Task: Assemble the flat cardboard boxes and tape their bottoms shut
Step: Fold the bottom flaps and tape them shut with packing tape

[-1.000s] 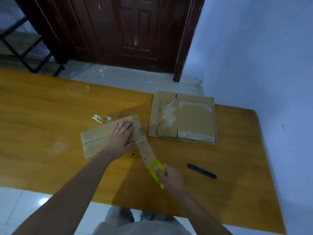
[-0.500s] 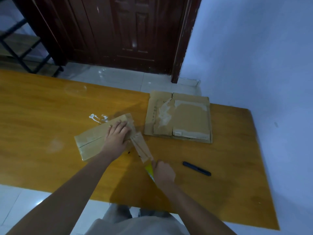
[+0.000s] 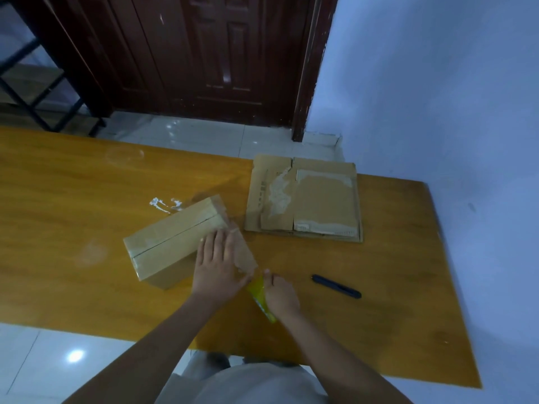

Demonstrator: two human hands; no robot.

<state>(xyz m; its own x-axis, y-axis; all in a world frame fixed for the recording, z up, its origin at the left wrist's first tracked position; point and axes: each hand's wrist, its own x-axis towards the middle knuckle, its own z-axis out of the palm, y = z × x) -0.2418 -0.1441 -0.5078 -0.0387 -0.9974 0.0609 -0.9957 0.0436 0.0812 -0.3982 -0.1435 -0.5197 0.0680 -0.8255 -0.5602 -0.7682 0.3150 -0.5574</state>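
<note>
An assembled cardboard box (image 3: 172,240) lies on the orange table (image 3: 73,199), its seam running along the top. My left hand (image 3: 218,266) lies flat with straight fingers on the box's near right end, pressing on a strip of tape (image 3: 245,255). The strip runs off the box down to a yellow tape roll (image 3: 259,298), which my right hand (image 3: 280,295) grips just right of the left hand. A stack of flat cardboard boxes (image 3: 309,199) with torn tape marks lies at the table's far right.
A dark utility knife (image 3: 335,286) lies on the table to the right of my right hand. White tape scraps (image 3: 163,204) stick to the table behind the box. A dark wooden door (image 3: 204,53) and a blue wall (image 3: 437,97) stand beyond.
My left hand slid from the box top toward its right end, onto the tape strip. My right hand brought the tape roll closer to the box, shortening the stretched strip.
</note>
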